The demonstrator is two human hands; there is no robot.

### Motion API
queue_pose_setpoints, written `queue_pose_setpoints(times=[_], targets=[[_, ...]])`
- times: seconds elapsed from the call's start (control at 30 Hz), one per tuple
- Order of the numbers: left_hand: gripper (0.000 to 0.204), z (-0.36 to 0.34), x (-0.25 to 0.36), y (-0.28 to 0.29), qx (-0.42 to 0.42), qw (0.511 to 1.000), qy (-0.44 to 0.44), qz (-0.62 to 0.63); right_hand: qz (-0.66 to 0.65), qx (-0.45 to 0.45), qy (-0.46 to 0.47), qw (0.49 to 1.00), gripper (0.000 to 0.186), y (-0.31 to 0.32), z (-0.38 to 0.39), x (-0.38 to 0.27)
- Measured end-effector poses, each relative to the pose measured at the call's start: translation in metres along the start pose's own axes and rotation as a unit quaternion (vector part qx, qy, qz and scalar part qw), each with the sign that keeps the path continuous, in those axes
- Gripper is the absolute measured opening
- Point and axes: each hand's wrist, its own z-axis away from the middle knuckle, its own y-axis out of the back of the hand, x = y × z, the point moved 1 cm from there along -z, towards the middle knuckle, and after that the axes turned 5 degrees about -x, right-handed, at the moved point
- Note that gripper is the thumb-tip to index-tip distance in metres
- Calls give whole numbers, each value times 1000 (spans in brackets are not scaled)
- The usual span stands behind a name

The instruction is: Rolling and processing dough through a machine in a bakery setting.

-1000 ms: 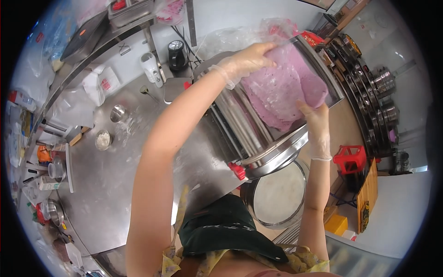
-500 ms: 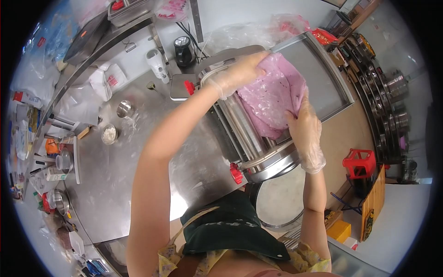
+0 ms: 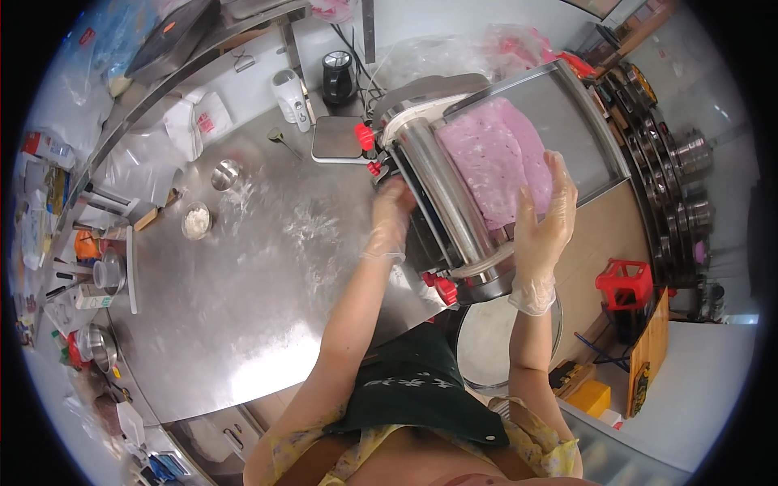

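Note:
A folded sheet of pink dough (image 3: pixel 494 158), specked and dusted with flour, lies on the infeed side of a steel dough sheeter (image 3: pixel 454 194), against its roller. My right hand (image 3: pixel 545 223), in a clear glove, is at the dough's near right edge. Its fingers are stretched out and the thumb stands apart. On the sheeter's other side, my gloved left hand (image 3: pixel 389 219) reaches in below the roller frame. Its fingertips are hidden there, so whether it grips anything does not show. Red knobs (image 3: pixel 445 290) stick out at the sheeter's ends.
The flour-dusted steel table (image 3: pixel 251 300) extends left, holding a bowl of white powder (image 3: pixel 196 221), a metal cup (image 3: pixel 226 174) and a small scale (image 3: pixel 338 138). A round pan (image 3: pixel 494 344) stands below the sheeter's near end. A red stool (image 3: pixel 622 283) is at the right.
My left hand has let go of the dough and moved to the sheeter's left side. The dough now lies flatter by the roller. My right hand has opened beside it.

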Motion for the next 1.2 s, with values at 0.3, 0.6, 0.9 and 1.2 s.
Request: queue_pose_setpoints(times=[0.3, 0.6, 0.9, 1.2], targets=[[21, -2, -32, 3, -105, 988, 104, 32, 2, 38, 40, 998, 51, -13, 8, 0], [25, 0, -34, 9, -82, 988, 123, 40, -2, 19, 15, 1000, 45, -13, 10, 1], [27, -3, -40, 26, -92, 986, 141, 10, -20, 5, 3, 1000, 42, -13, 12, 3], [47, -7, -54, 63, -139, 976, 134, 102, -23, 2, 0, 1000, 40, -16, 13, 0]])
